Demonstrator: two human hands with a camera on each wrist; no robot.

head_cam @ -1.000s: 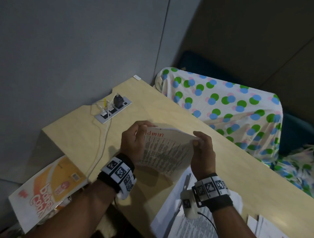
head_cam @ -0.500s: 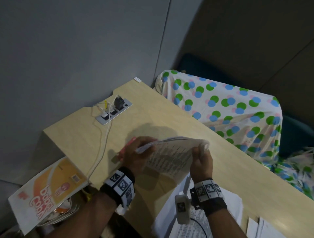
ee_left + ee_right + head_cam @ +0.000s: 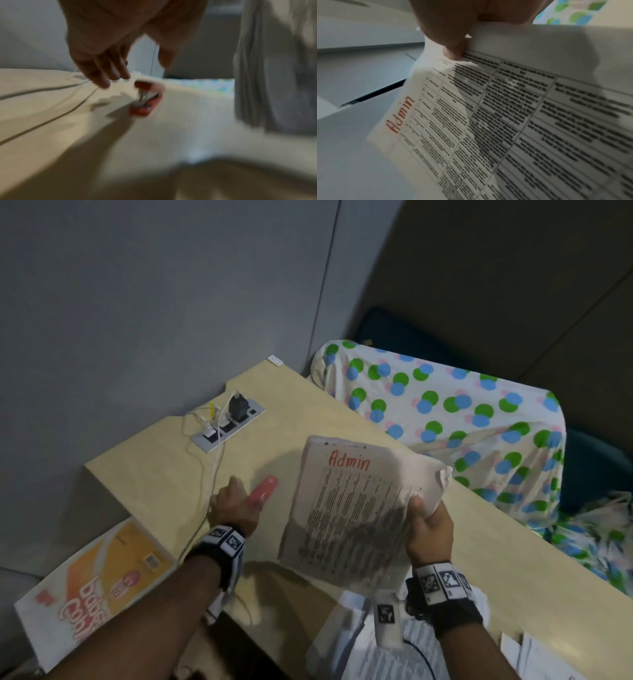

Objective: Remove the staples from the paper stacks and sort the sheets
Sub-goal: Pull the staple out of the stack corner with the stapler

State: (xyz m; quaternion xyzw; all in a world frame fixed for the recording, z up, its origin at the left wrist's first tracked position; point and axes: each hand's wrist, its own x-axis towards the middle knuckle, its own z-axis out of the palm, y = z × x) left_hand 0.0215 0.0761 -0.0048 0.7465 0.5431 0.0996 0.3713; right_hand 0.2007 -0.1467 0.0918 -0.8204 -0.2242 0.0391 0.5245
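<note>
At nine o'clock in the head view, a printed orange and white bag (image 3: pixel 92 587) hangs off the near left corner of the wooden desk (image 3: pixel 157 460). Toward eleven o'clock a grey power strip (image 3: pixel 227 424) lies on the desk with a black plug and white cables in it, and one cable (image 3: pixel 214 474) trails down past the left hand (image 3: pixel 233 506). That hand hovers low over the desk with fingers loosely spread and pointing down, gripping nothing; the left wrist view shows its fingertips (image 3: pixel 104 83) apart from the red staple remover (image 3: pixel 262 491), which lies on the desk just at its two o'clock side. At the centre, a paper stack (image 3: pixel 346 508) with "Admin" written in red on top is held up off the desk, tilted toward the camera, with two small dark marks on its top edge that may be staples. Its right edge, at three o'clock, is pinched by the right hand (image 3: pixel 428 529), thumb (image 3: pixel 453 44) on the printed face and fingers behind. Loose printed sheets (image 3: pixel 394 645) lie on the desk at six o'clock. A spotted cloth (image 3: pixel 462 412) in green and blue covers something beyond the desk at two o'clock.
</note>
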